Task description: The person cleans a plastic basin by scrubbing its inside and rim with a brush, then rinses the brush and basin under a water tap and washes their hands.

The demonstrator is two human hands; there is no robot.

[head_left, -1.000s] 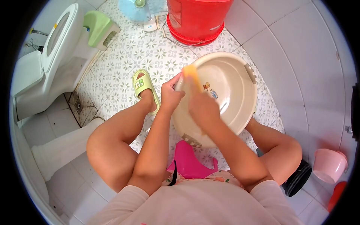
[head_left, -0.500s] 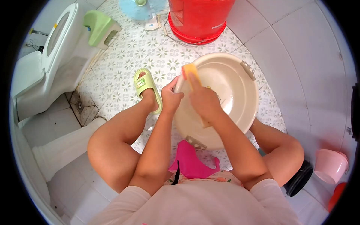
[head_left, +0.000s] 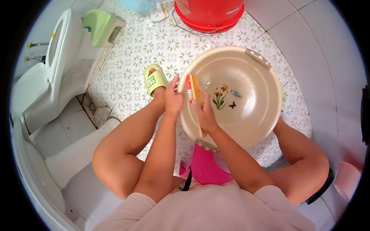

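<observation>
At the left, the left hand (head_left: 174, 101) grasps the near-left rim of the basin (head_left: 226, 49), fingers outside and thumb over the lip. That grip works best firm, probably, bracing the wall from outside so that each push of the brush (head_left: 195, 86) is met; the fingertips should sit clear of the bristles. Just inside that rim, the brush is best held with its bristles flat to the wall and drawn along the curve in short, even strokes. The right hand (head_left: 207, 117) is wrapped around the brush's body, thumb to the left, fingers to the right; a relaxed wrist would help the bristles follow the bend.

As for looks, the brush has a yellow body with red and white bristles facing left, its handle slanting down toward the person; whether the bristles touch the wall, I cannot tell. The basin sits on the patterned floor (head_left: 125, 82) between the person's legs, round and beige, glossy inside, with flower decals (head_left: 219, 103), a dark butterfly (head_left: 232, 104) and, at upper right, a brown patch (head_left: 258, 58) on the rim.
</observation>
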